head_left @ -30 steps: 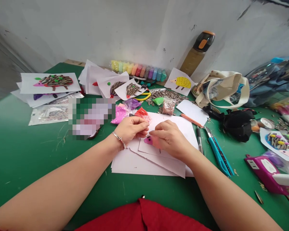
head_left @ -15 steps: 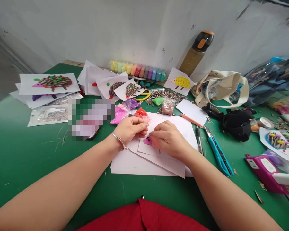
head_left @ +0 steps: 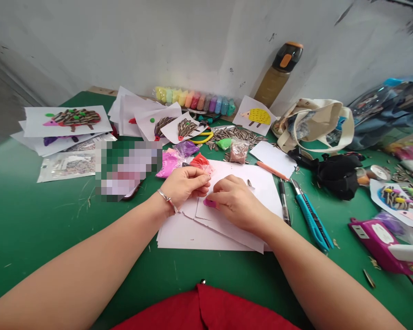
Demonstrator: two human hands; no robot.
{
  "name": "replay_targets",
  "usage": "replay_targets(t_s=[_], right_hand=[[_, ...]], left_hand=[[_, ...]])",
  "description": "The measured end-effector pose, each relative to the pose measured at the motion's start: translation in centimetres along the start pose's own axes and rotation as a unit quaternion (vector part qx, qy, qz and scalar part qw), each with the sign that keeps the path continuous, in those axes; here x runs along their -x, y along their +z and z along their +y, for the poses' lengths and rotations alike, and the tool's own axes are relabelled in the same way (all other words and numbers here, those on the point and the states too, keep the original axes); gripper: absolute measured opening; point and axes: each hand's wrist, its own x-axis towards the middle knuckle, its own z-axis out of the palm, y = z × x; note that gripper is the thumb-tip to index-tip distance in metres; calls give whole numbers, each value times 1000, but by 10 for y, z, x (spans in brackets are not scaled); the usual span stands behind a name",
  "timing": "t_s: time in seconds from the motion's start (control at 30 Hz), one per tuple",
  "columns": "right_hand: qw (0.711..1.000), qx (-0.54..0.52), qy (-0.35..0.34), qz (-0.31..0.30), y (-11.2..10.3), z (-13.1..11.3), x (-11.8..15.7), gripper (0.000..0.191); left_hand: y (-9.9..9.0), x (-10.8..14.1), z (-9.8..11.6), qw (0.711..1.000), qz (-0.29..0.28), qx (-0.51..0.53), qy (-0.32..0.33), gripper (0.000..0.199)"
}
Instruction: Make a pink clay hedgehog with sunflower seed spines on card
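My left hand (head_left: 190, 182) is closed in a pinch above the white paper, thumb against the index finger. What it pinches, if anything, is too small to make out. My right hand (head_left: 239, 200) bends over a small white card (head_left: 211, 214), fingers curled together and tips pointing down. Under those fingertips shows the tip of a pink clay shape (head_left: 210, 203); the rest of it is hidden by the hand. Just beyond my right knuckles lies a sunflower seed (head_left: 249, 183). Larger white sheets (head_left: 186, 236) lie beneath the card.
Behind are a heap of sunflower seeds (head_left: 236, 134), a bag of brown clay (head_left: 239, 151) and a pink clay packet (head_left: 168, 163). To the right lie a pen (head_left: 284, 201), a blue utility knife (head_left: 309, 217) and a magenta device (head_left: 382, 245). A bottle (head_left: 278, 75) stands by the wall.
My right hand has come down slightly, and its fingers cover more of the pink clay shape. A seed now shows beyond its knuckles. My left hand keeps its pinch.
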Motion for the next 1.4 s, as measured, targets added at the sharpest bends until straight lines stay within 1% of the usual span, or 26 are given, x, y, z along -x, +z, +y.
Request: replay_targets(t_s=[0.13,0.23,0.4,0.53,0.57,0.63,0.73,0.8,0.87,0.93,1.03,1.2,1.3,1.4], right_hand=[[997,-35,39,62,-2,4,-1,36],[991,-64,72,92,-5,8,0,36],[966,-116,159,168,-18,17,4,33],[955,-140,206,161,-35,17,6,27],[956,-136,206,156,-38,13,6,26],[964,-128,185,145,-41,3,4,27],[974,-129,129,135,-36,-16,1,29],[971,-142,116,151,-28,-27,0,29],[964,-157,122,175,-21,-32,1,28],[960,-166,128,188,-17,-33,1,24],[963,-154,122,187,-14,-31,-3,19],[979,-66,89,173,-12,-26,-14,12],[983,-28,79,165,-10,-24,-18,13],[984,-31,73,161,-8,-19,-19,15]], left_hand=[[-1,0,0,1000,-2,-1,-2,29],[0,0,0,1000,1,-2,-5,30],[-1,1,1,1000,2,-5,-11,34],[-1,5,7,1000,3,-28,-3,37],[0,6,9,999,-1,-32,-1,37],[2,11,12,999,-13,-36,-1,37],[6,17,15,999,-37,-33,-6,37],[7,19,15,998,-51,-29,-7,38],[7,21,15,998,-59,-24,-4,38],[6,20,15,998,-65,-20,-2,38],[4,18,14,997,-70,-16,-6,35],[1,15,12,996,-84,-7,-10,34],[0,14,12,996,-84,-7,-22,39],[0,14,12,996,-82,-5,-45,40]])
